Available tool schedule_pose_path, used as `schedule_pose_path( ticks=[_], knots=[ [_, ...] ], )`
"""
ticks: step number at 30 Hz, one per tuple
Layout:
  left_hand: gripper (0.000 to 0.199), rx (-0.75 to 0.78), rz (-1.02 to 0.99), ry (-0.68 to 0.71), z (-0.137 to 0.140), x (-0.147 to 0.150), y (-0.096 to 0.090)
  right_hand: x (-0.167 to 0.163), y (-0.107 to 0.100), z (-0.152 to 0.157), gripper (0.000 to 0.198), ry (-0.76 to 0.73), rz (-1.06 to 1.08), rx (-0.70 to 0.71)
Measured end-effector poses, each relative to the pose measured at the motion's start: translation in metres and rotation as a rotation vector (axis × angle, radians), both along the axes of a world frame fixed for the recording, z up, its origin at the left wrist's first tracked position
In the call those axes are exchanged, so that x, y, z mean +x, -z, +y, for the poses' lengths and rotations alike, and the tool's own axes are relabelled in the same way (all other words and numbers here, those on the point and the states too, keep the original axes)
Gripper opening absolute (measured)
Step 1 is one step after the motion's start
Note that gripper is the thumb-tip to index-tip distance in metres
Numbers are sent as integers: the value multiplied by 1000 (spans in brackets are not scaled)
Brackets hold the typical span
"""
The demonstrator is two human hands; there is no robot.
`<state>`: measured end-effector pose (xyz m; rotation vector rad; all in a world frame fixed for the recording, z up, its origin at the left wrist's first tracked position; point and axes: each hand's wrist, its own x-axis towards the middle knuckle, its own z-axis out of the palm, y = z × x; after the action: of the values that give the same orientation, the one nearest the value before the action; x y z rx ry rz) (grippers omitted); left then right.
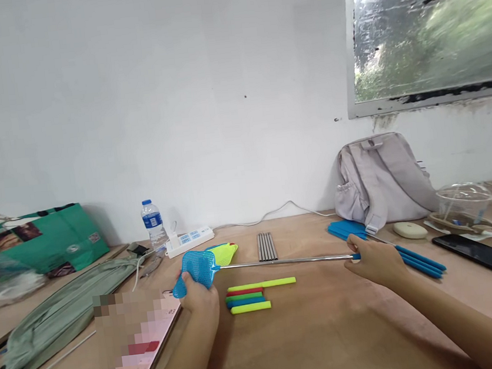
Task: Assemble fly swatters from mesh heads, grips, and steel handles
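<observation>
A blue fly swatter (281,261) with a long metal shaft stretches level between my two hands. My left hand (201,297) is closed around its blue mesh head, thumb on top. At the other end, my right hand (377,257) pinches the short blue piece on the shaft's tip. Below the shaft lie several coloured handle tubes (246,297) in yellow, red, green and blue. Behind it stands a row of metal rods (266,247), lying side by side. Yellow mesh swatter heads (226,252) peek out behind the blue one. Beside my right hand rest several blue fly swatters (424,263), partly hidden by it.
At left are a pink-screened tablet (157,342), a grey-green bag (65,311), a green shopping bag (65,237), a water bottle (153,221) and a power strip (192,240). A backpack (383,180), black phone (490,260), white oval case (410,230) and plastic bowl (463,201) sit right.
</observation>
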<state>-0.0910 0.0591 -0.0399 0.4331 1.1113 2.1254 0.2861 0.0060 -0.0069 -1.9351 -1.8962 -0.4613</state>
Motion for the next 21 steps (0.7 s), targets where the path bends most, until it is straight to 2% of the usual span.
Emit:
schedule_pose_path(
  ticks=[2,5,8,13,16,21],
  knots=[
    [29,-45,-85,-92,-6,18,-7,-12,4,-3,12,-45,35,-31],
    [29,-55,-152,-86,-16,50,-20,-37,14,-8,15,-207,104,-145],
    [25,37,-167,-36,-22,64,-31,-53,19,-10,17,-288,162,-178],
    [28,185,7,163,-21,40,-36,-40,13,-4,16,-381,187,-141],
    [45,141,125,361,-20,24,-42,-18,10,4,5,-320,126,-130],
    [53,40,262,519,-28,12,-57,12,8,12,17,-212,9,-122]
  ],
)
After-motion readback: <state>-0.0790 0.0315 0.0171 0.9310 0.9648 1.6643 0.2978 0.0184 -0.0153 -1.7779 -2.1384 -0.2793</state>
